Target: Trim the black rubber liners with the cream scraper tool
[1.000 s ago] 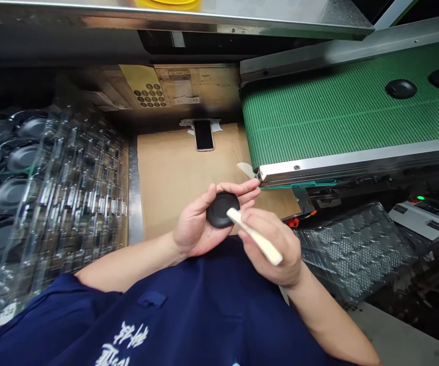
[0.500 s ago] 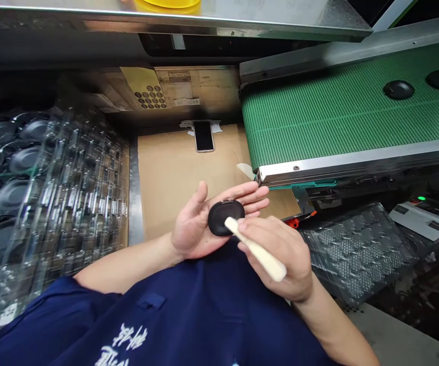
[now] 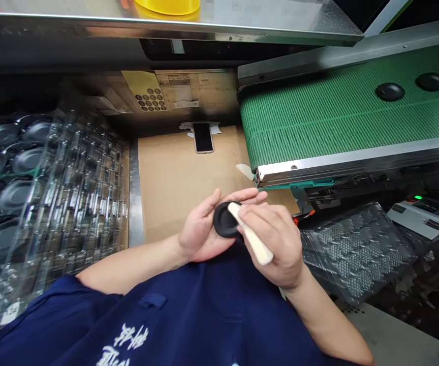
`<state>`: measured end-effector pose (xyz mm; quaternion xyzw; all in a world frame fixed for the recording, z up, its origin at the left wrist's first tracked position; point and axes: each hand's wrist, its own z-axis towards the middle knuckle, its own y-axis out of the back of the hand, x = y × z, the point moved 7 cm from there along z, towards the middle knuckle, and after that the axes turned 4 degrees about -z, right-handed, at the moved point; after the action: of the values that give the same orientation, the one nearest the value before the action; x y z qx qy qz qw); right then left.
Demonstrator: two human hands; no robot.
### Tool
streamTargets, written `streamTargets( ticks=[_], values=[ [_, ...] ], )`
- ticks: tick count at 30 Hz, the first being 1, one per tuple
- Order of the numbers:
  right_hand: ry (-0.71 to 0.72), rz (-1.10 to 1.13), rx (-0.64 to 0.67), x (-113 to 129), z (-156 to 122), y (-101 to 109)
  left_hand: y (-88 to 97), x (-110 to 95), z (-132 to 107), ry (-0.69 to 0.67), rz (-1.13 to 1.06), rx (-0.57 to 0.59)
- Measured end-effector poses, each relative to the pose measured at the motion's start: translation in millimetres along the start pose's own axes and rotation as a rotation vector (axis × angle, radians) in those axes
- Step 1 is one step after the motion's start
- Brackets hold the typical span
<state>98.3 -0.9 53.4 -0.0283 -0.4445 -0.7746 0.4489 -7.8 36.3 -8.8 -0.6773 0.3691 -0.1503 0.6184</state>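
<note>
My left hand [image 3: 204, 231] lies palm up with a black round dished part [image 3: 223, 223] resting across the palm and fingers, the thumb beside its edge. My right hand [image 3: 280, 241] is closed around a cream-coloured flat stick [image 3: 258, 245]. The stick's upper end lies over the right side of the black part; whether it touches is hard to tell. My right fingertips hide part of the left fingers and the part's right edge. Both hands are in front of my navy shirt, above the near edge of a cardboard sheet [image 3: 177, 188].
A green conveyor belt [image 3: 299, 117] at the right carries two black parts [image 3: 389, 92]. Stacked clear trays [image 3: 86, 188] with black parts stand at the left. A phone [image 3: 203, 138] lies on the cardboard. A clear tray [image 3: 356, 249] sits lower right, a metal shelf [image 3: 273, 20] above.
The black part has tilted and shifted slightly right in my left hand, whose thumb has come closer. My right hand and the stick have moved up and left. Parts on the belt have shifted left.
</note>
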Motion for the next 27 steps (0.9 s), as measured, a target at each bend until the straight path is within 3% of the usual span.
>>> streamTargets(
  ticks=[3, 6, 10, 12, 15, 20, 27],
  values=[
    [0.101, -0.081, -0.066, 4, -7, -3, -1.2, -3, -1, -0.013, -0.021, 0.010],
    [0.284, -0.105, 0.121, 21, -12, -28, -1.2, -6, -1, -0.039, 0.017, 0.037],
    [0.333, -0.131, 0.232, 29, -13, -48, 4.8, 1, 1, 0.010, 0.068, 0.027],
    [0.347, -0.089, 0.235, 30, -13, -49, 8.3, 2, 2, 0.024, 0.094, 0.008],
    [0.375, -0.036, 0.257, 23, -17, -42, 9.8, -6, 1, -0.077, 0.112, -0.003],
    [0.246, -0.093, 0.198, -4, -15, -26, 6.8, -5, 0, -0.058, 0.029, 0.042],
    [0.294, 0.295, 0.291, 13, -22, -24, 2.3, -20, 4, -0.176, 0.077, 0.049]
  ],
)
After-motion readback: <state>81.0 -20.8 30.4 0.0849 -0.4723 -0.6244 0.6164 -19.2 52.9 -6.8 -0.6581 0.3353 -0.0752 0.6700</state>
